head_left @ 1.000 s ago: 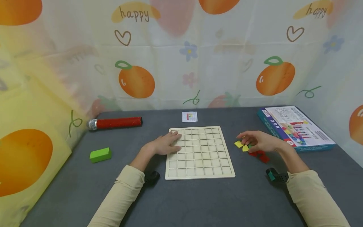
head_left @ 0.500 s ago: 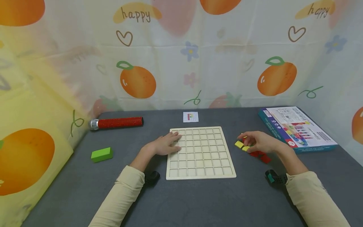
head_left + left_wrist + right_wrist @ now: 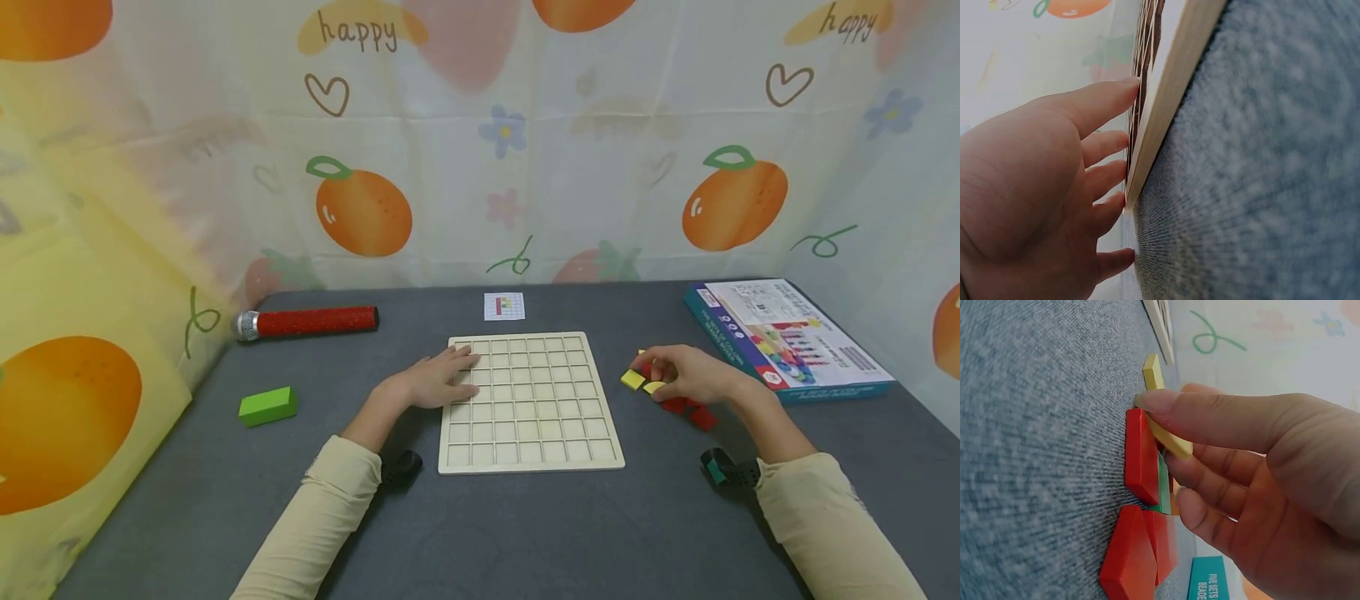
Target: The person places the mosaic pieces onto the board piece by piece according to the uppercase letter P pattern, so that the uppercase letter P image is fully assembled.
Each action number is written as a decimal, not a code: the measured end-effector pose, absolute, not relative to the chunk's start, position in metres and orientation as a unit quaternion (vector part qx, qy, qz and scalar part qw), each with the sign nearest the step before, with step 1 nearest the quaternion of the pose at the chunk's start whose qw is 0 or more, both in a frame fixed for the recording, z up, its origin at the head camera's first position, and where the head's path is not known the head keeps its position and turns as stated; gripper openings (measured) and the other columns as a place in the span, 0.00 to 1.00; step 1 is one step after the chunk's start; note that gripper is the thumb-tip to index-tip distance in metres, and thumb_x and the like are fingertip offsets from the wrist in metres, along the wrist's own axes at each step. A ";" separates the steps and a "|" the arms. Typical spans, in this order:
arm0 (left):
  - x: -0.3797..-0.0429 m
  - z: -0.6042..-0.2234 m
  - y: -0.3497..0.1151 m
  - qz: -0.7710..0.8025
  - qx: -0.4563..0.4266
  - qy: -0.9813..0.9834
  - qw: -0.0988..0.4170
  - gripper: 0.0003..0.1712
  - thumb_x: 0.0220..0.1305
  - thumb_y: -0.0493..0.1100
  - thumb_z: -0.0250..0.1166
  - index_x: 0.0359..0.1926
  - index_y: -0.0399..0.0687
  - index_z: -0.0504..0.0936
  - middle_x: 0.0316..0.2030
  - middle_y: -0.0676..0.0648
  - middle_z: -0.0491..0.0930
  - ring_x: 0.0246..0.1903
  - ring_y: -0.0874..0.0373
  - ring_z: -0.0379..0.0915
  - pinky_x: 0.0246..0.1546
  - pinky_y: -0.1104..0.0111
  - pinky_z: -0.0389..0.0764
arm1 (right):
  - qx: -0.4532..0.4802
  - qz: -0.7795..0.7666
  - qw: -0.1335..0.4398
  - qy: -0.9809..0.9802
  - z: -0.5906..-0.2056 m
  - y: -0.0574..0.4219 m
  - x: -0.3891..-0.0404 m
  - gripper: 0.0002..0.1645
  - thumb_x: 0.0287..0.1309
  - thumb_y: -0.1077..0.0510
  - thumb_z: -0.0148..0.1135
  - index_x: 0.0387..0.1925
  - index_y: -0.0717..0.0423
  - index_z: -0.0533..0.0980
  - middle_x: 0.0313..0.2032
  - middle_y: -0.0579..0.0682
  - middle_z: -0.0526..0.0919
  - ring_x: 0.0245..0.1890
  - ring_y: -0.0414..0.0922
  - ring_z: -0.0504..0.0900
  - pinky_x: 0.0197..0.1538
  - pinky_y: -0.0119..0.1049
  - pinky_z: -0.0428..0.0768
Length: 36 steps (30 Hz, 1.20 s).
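Observation:
My left hand (image 3: 437,379) rests with fairly straight fingers on the left edge of a pale wooden grid board (image 3: 531,410). In the left wrist view the thumb and fingertips touch the board's rim (image 3: 1172,87); the little finger lies beyond its corner. Right of the board, my right hand (image 3: 693,372) pinches a yellow block (image 3: 1172,439) between thumb and fingers, and the block is tilted. Beside it lie a second yellow block (image 3: 632,380) and several red blocks (image 3: 1141,456). A green block (image 3: 1164,484) shows partly behind the red one; the hand hides the rest of the pile.
A small printed pattern card (image 3: 504,307) lies behind the board. At the back right is a flat teal box (image 3: 791,342), close to my right wrist. On the left are a red microphone (image 3: 307,322) and a green rectangular block (image 3: 267,407). A printed curtain hangs behind the table.
My right thumb and fingers have come together on the rounded yellow block, which is now partly covered. The green block has gone from sight in the head view. My left hand stays put.

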<state>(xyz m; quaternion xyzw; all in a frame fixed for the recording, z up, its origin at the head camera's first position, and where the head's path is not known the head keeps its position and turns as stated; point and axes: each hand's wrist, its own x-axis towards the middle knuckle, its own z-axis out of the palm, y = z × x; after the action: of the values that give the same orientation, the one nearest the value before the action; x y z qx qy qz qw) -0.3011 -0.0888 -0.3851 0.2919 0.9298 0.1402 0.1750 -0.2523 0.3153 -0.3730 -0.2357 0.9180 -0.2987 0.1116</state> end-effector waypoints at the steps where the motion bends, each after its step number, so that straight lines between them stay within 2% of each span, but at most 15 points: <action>1: -0.301 -0.385 -0.089 0.140 0.292 0.930 0.175 0.38 0.70 0.57 0.52 0.74 0.48 0.54 0.74 0.46 0.45 0.72 0.50 0.34 0.66 0.47 0.43 | -0.232 -0.300 0.111 0.919 -0.373 0.316 -0.252 0.23 0.53 0.68 0.66 0.52 0.65 0.74 0.28 0.48 0.72 0.29 0.45 0.70 0.31 0.34 0.71; 10: -0.301 -0.384 -0.090 0.142 0.294 0.929 0.175 0.37 0.71 0.56 0.52 0.74 0.47 0.54 0.73 0.45 0.45 0.72 0.49 0.34 0.66 0.47 0.44 | -0.216 -0.292 0.112 0.925 -0.373 0.317 -0.253 0.20 0.54 0.66 0.67 0.50 0.64 0.77 0.25 0.47 0.71 0.27 0.45 0.70 0.28 0.33 0.69; 22: -0.301 -0.385 -0.090 0.141 0.295 0.929 0.173 0.38 0.71 0.57 0.52 0.74 0.47 0.53 0.73 0.45 0.45 0.72 0.49 0.35 0.66 0.47 0.44 | -0.201 -0.279 0.128 0.930 -0.371 0.317 -0.252 0.19 0.59 0.62 0.63 0.52 0.64 0.76 0.27 0.47 0.72 0.30 0.45 0.71 0.30 0.35 0.71; 31: -0.301 -0.385 -0.091 0.139 0.300 0.927 0.177 0.38 0.71 0.57 0.52 0.74 0.48 0.52 0.74 0.46 0.45 0.72 0.50 0.34 0.66 0.47 0.43 | -0.171 -0.313 0.112 0.927 -0.368 0.321 -0.252 0.14 0.60 0.63 0.63 0.46 0.64 0.81 0.39 0.53 0.82 0.36 0.48 0.75 0.38 0.38 0.77; 36: -0.300 -0.384 -0.091 0.140 0.300 0.927 0.177 0.38 0.71 0.56 0.52 0.74 0.48 0.53 0.74 0.45 0.45 0.72 0.50 0.34 0.66 0.47 0.43 | -0.148 -0.334 0.105 0.925 -0.368 0.322 -0.253 0.12 0.59 0.62 0.64 0.43 0.65 0.81 0.36 0.52 0.82 0.31 0.47 0.75 0.34 0.37 0.78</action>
<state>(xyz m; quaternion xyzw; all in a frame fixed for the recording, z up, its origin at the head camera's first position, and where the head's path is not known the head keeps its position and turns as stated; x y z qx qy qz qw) -0.3005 -0.0908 -0.3842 0.3003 0.9266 0.1403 0.1775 -0.2530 0.3215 -0.3683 -0.1482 0.9249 -0.3340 0.1048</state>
